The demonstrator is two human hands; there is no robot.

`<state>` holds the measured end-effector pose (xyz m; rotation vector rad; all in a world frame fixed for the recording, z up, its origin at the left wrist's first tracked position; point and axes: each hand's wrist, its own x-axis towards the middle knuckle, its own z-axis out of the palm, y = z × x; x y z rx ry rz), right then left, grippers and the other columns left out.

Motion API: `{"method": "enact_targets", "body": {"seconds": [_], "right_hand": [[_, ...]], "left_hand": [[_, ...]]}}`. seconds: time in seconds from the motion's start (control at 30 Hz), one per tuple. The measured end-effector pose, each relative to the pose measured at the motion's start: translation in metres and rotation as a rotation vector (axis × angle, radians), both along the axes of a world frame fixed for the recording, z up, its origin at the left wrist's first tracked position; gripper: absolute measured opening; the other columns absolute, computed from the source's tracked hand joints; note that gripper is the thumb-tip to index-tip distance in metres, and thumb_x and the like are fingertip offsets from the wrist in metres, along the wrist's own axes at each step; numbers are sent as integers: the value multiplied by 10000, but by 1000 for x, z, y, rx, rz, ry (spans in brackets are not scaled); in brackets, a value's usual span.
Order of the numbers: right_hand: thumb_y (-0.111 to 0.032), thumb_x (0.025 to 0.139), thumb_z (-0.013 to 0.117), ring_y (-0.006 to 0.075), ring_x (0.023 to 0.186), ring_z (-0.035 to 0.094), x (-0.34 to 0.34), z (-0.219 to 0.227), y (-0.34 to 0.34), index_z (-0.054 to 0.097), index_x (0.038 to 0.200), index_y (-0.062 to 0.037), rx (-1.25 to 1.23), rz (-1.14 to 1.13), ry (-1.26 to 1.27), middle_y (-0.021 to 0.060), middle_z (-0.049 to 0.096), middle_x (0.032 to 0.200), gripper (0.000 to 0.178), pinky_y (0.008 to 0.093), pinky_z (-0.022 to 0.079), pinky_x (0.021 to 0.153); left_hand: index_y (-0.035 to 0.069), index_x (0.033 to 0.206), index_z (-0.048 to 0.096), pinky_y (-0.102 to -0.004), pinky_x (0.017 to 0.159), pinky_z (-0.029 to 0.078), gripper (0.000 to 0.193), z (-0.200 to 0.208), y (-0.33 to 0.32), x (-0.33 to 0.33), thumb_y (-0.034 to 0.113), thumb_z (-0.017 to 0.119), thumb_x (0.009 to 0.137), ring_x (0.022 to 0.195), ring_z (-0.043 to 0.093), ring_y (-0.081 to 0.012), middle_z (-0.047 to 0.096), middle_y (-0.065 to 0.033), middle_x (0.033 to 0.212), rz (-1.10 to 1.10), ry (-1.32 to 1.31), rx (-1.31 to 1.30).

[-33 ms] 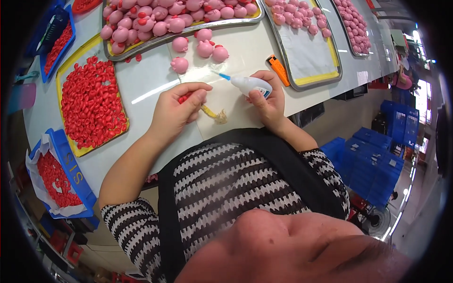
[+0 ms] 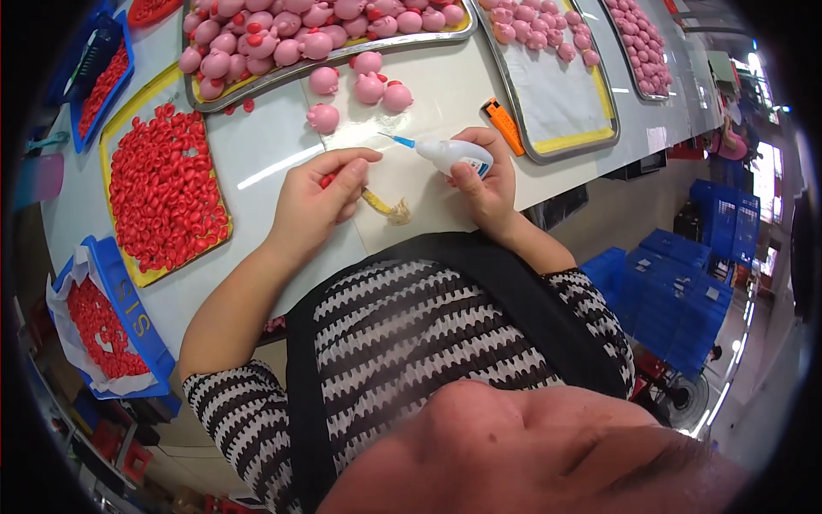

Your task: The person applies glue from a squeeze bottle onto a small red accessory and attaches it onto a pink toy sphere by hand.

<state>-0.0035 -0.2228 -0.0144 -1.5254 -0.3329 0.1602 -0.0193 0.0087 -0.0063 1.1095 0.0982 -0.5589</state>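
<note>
My left hand (image 2: 321, 193) is closed, thumb against fingers, on a small red plastic piece (image 2: 327, 181) that shows only in part. My right hand (image 2: 488, 184) grips a white squeeze glue bottle (image 2: 449, 154), tilted to the left. Its blue needle tip (image 2: 402, 141) points toward the left fingertips and stays apart from them. Beside my left hand lies a yellow strip (image 2: 377, 204) with a frayed pale end. Several round pink pig-shaped toys (image 2: 370, 87) sit on the table beyond my hands.
A yellow-rimmed tray (image 2: 154, 272) of red cup-shaped pieces lies at the left, with a blue bin (image 2: 128, 300) nearer me. Metal trays (image 2: 342, 53) of pink toys stand at the back. An orange utility knife (image 2: 503, 127) rests beside the right-hand tray (image 2: 561, 154).
The bottle's needle tip has shifted slightly to the left and up. Less of the red in my left hand shows. Both hands keep their grip.
</note>
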Motion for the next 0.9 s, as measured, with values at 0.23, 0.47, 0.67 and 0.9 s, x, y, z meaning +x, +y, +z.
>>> {"method": "enact_targets", "body": {"seconds": [0.23, 0.47, 0.67, 0.9], "right_hand": [[-199, 883, 594, 62, 800, 474, 2, 1, 2, 408, 1112, -34, 35, -4, 58, 27, 518, 947, 338, 207, 406, 696], [-215, 889, 586, 50, 764, 463, 1, 4, 3, 403, 1111, -34, 13, -10, 49, 21, 515, 925, 340, 194, 398, 671], [-215, 889, 587, 46, 763, 464, 2, 4, 4, 402, 1112, -34, 13, -9, 56, 15, 512, 912, 342, 190, 398, 670], [-227, 882, 589, 63, 709, 491, 2, 4, 5, 421, 1097, -49, -7, -30, 46, 33, 527, 902, 326, 200, 426, 634]], "left_hand": [[-25, 1044, 561, -175, 436, 252, 183, -1, -4, 1, 89, 499, 915, 517, 332, -38, 502, -21, 795, 123, 35, -91], [-11, 1106, 537, -182, 435, 250, 240, -7, 0, 3, 106, 551, 897, 537, 352, -32, 521, -9, 786, 143, 98, -140], [-9, 1088, 521, -183, 419, 249, 231, -1, -4, 0, 91, 564, 885, 509, 329, -33, 499, -18, 786, 209, 40, -133], [-5, 1049, 554, -166, 445, 297, 221, 0, -2, -2, 95, 610, 860, 566, 424, -22, 578, -22, 787, 159, -48, 74]]}}
